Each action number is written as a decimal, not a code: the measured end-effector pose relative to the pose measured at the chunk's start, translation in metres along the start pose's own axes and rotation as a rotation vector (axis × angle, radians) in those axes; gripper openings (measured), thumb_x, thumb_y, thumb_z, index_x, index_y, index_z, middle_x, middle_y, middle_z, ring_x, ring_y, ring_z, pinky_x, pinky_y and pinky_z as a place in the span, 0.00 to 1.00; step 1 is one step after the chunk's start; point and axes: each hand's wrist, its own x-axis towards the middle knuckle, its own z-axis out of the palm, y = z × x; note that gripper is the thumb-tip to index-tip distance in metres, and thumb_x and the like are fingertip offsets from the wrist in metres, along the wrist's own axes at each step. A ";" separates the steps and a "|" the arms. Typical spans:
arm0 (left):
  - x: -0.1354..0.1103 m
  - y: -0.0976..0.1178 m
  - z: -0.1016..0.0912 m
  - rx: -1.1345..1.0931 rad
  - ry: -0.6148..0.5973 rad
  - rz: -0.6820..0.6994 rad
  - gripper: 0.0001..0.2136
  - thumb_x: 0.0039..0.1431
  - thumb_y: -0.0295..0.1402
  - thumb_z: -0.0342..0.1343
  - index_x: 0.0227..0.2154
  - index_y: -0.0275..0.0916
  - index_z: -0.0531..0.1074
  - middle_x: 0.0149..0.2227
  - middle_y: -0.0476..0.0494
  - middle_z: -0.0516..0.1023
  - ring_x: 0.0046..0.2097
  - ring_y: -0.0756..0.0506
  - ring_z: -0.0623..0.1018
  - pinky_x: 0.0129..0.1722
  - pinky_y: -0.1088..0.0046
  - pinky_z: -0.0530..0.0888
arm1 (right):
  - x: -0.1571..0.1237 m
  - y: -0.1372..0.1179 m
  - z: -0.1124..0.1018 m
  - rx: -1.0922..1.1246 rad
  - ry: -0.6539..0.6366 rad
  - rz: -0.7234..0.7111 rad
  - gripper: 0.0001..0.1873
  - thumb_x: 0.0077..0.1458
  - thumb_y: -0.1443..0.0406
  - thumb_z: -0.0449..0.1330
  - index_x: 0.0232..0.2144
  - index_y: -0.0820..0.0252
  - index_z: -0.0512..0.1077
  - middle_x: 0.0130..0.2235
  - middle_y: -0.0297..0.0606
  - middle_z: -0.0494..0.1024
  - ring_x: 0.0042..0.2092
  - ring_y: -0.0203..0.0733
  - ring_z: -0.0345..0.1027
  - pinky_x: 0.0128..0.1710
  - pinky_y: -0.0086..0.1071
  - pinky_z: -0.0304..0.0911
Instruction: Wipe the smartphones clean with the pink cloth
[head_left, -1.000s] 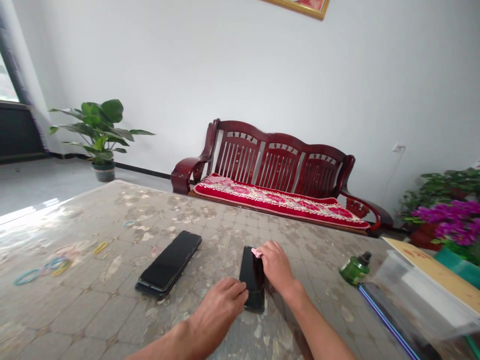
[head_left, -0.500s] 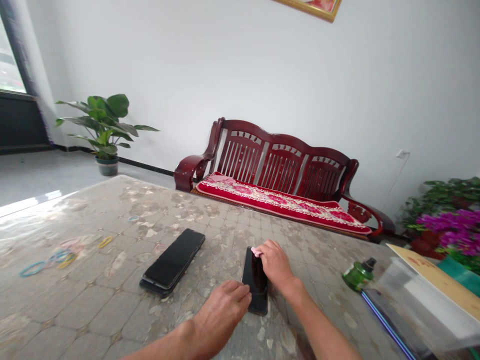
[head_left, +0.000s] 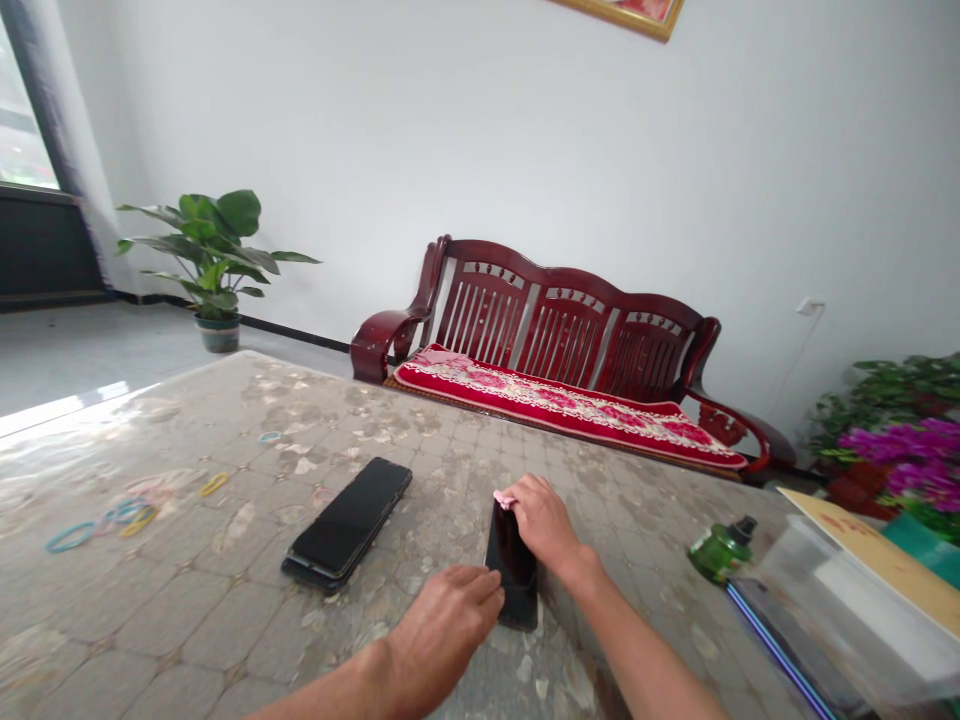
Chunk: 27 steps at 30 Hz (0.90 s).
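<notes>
Two bare hands at work over a patterned tabletop (head_left: 184,610). Black phone (head_left: 519,606) on the table between them, its length running away from the person, its glossy face showing a dark reflection beneath the right hand.

Right hand (head_left: 541,522): fingers together, clamped on a small pink scrap (head_left: 505,499) at the phone's far end; material too small to make out. Left hand (head_left: 456,612): fingers bunched, tips at the phone's near left edge; cannot tell whether they grip it or only rest there.

Left of the left hand and a little beyond it, a stack of two dark phones (head_left: 351,522), the upper set slightly askew. Farther left of that hand, loose bands, among them a blue band (head_left: 70,537) and a yellow band (head_left: 213,484).

Right of the right hand, well apart, a green bottle (head_left: 718,552) with a black top. Beyond it on that side, a blue-edged phone (head_left: 787,645) and a clear box (head_left: 825,600) bearing a tan board (head_left: 874,545).

Past both hands, across the table, a red-brown wooden bench (head_left: 570,285) with a red floral cover (head_left: 562,403).
</notes>
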 end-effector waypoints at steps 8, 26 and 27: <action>0.000 -0.003 0.013 0.053 0.069 0.033 0.07 0.63 0.22 0.52 0.40 0.37 0.73 0.45 0.39 0.79 0.45 0.42 0.79 0.47 0.67 0.75 | -0.008 -0.003 -0.003 0.060 -0.085 -0.076 0.14 0.64 0.72 0.52 0.34 0.56 0.76 0.37 0.36 0.76 0.43 0.40 0.66 0.44 0.30 0.58; 0.001 -0.001 0.008 0.041 0.015 0.014 0.07 0.61 0.21 0.55 0.40 0.35 0.74 0.47 0.39 0.79 0.47 0.40 0.79 0.48 0.63 0.77 | -0.025 -0.010 -0.011 0.150 -0.069 -0.099 0.13 0.63 0.72 0.53 0.32 0.56 0.75 0.35 0.35 0.75 0.41 0.39 0.66 0.42 0.31 0.58; 0.001 -0.001 0.007 0.041 0.014 0.012 0.07 0.61 0.22 0.55 0.41 0.35 0.74 0.48 0.38 0.79 0.48 0.40 0.79 0.49 0.63 0.76 | -0.023 -0.007 -0.010 0.134 -0.053 -0.062 0.14 0.63 0.72 0.53 0.31 0.56 0.75 0.35 0.35 0.75 0.40 0.40 0.66 0.42 0.31 0.59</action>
